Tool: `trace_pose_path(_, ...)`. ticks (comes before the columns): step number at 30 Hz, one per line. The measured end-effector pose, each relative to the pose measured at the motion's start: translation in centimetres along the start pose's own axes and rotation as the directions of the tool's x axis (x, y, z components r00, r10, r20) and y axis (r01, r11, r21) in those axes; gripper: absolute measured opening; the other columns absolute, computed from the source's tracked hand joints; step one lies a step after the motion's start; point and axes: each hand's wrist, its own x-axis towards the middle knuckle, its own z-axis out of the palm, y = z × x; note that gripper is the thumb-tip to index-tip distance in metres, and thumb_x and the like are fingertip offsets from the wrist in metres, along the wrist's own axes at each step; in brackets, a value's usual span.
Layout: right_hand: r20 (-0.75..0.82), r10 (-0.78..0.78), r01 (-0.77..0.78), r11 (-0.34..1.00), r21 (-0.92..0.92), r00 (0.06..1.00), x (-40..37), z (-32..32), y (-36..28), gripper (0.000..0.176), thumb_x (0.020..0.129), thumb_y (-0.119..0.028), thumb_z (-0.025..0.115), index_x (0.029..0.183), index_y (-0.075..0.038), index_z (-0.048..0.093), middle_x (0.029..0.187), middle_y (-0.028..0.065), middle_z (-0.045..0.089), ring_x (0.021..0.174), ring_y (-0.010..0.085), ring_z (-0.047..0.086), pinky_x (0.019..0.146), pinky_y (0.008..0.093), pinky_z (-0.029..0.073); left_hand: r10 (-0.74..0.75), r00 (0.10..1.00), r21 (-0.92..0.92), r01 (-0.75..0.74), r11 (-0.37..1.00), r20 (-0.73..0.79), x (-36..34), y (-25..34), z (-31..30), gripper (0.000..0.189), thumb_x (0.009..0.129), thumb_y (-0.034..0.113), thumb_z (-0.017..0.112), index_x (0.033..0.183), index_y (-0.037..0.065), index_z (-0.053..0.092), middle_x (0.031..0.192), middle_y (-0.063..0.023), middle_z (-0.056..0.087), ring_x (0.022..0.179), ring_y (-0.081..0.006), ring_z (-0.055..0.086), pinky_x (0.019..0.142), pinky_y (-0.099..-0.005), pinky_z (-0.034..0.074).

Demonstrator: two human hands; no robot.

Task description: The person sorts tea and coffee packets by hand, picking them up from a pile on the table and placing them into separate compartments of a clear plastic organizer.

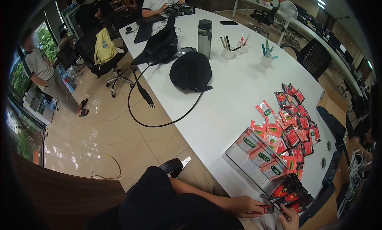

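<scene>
Head view, tilted. Landmark: clear tray [234, 160] holding boxed packs labelled "Cozy", near the front edge of the white table [230, 98].

Left hand [242, 206]: just below the tray's near corner, closed, fingers pinching one red sachet [267, 209] by its end. The sachet sits between the two hands, just below the tray.

Right hand [292, 221]: below the tray, partly cut off by the frame edge, fingertips at the sachet's other end. Cannot tell whether it grips.

Dark sachets [290, 192]: fanned stack against the tray's near end, just above the right hand.

Loose red sachets [292, 126]: scattered heap along the tray's far side, some touching it.

Black cap [191, 70], bottle [205, 37], black bag [159, 45]: well beyond the tray, further up the table.

Pen cups [228, 52]: beside the bottle, well apart from the tray.
</scene>
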Motion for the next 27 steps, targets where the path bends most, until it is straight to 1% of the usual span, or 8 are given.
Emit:
trace_pose_path(2,-0.02,0.025,-0.021,0.981,0.191,1.0,0.3,0.4,0.8,0.041,0.084,-0.013,0.062,0.124,-0.005,0.057,0.102,0.0116,0.052,0.091,0.0229,0.057,0.079,0.0323,0.045,0.005,1.0,0.004,-0.005,1.0,0.006,0.0,-0.1,0.0,0.009,0.092,0.016,0.053,0.096,0.008,0.055,0.093,-0.0104,0.057,0.07,-0.0289,0.059,0.058,-0.0364,0.047)
trace_pose_path(6,-0.045,-0.006,0.008,0.999,0.05,0.999,0.8,0.1,0.5,0.043,0.083,-0.016,0.065,0.124,-0.005,0.057,0.104,0.0094,0.051,0.089,0.0195,0.054,0.078,0.0299,0.044,0.033,0.999,0.029,-0.032,0.999,-0.025,0.0,-0.2,0.0,0.009,0.092,0.017,0.054,0.096,0.009,0.055,0.093,-0.0108,0.057,0.067,-0.0291,0.059,0.056,-0.0363,0.048)
trace_pose_path(14,-0.008,-0.033,0.033,0.985,0.167,0.999,0.6,-0.1,-0.3,0.049,0.084,-0.022,0.062,0.13,-0.009,0.053,0.099,0.0081,0.052,0.085,0.0183,0.049,0.078,0.028,0.04,0.023,1.0,0.014,-0.023,1.0,0.003,0.1,-0.1,-0.1,0.009,0.091,0.018,0.054,0.094,0.009,0.056,0.095,-0.0104,0.059,0.065,-0.0292,0.059,0.056,-0.0361,0.049)
trace_pose_path(18,-0.068,-0.134,0.145,0.971,0.189,0.989,1.2,-0.2,-0.9,0.05,0.085,-0.023,0.06,0.132,-0.01,0.051,0.1,0.0073,0.052,0.085,0.0176,0.048,0.077,0.0261,0.038,0.012,1.0,-0.064,-0.012,0.998,0.001,-0.1,-0.1,-0.2,0.014,0.089,0.015,0.056,0.101,0.009,0.058,0.1,-0.012,0.059,0.07,-0.0293,0.061,0.058,-0.0349,0.05)
trace_pose_path(19,-0.023,-0.065,0.068,0.984,0.165,0.998,1.0,-0.5,-1.3,0.048,0.086,-0.021,0.059,0.132,-0.011,0.051,0.102,0.0068,0.053,0.085,0.0172,0.048,0.077,0.0254,0.038,0.027,0.999,-0.128,-0.03,0.991,-0.027,-0.1,0.0,-0.3,0.016,0.088,0.013,0.057,0.103,0.008,0.059,0.101,-0.0126,0.059,0.072,-0.0294,0.062,0.059,-0.0346,0.05)
trace_pose_path(22,-0.079,-0.058,0.068,0.988,0.142,0.995,0.7,-0.3,-2.2,0.042,0.088,-0.019,0.056,0.129,-0.01,0.054,0.105,0.0081,0.055,0.089,0.0177,0.051,0.078,0.0268,0.04,0.037,0.998,-0.234,-0.046,0.971,-0.04,-0.1,0.7,-0.8,0.027,0.084,0.003,0.058,0.111,0.009,0.056,0.105,-0.0128,0.059,0.079,-0.0287,0.065,0.068,-0.0344,0.053)
trace_pose_path(25,-0.189,-0.052,0.087,0.979,0.182,0.981,0.2,-0.4,-3.6,0.035,0.091,-0.02,0.055,0.123,-0.007,0.058,0.103,0.0106,0.059,0.092,0.019,0.055,0.079,0.0289,0.043,0.071,0.996,-0.263,-0.084,0.961,-0.061,0.2,1.5,-1.5,0.045,0.082,-0.002,0.059,0.123,0.012,0.049,0.107,-0.0132,0.059,0.084,-0.0293,0.065,0.073,-0.034,0.054)
trace_pose_path(27,-0.306,-0.114,0.169,0.972,0.162,0.945,-0.2,-0.4,-4.6,0.033,0.092,-0.023,0.054,0.118,-0.005,0.06,0.1,0.0114,0.061,0.092,0.0204,0.057,0.081,0.0306,0.044,0.07,0.994,-0.254,-0.09,0.963,-0.088,0.2,1.8,-1.8,0.054,0.082,-0.001,0.06,0.131,0.014,0.044,0.107,-0.0139,0.059,0.084,-0.0295,0.064,0.074,-0.0341,0.053)
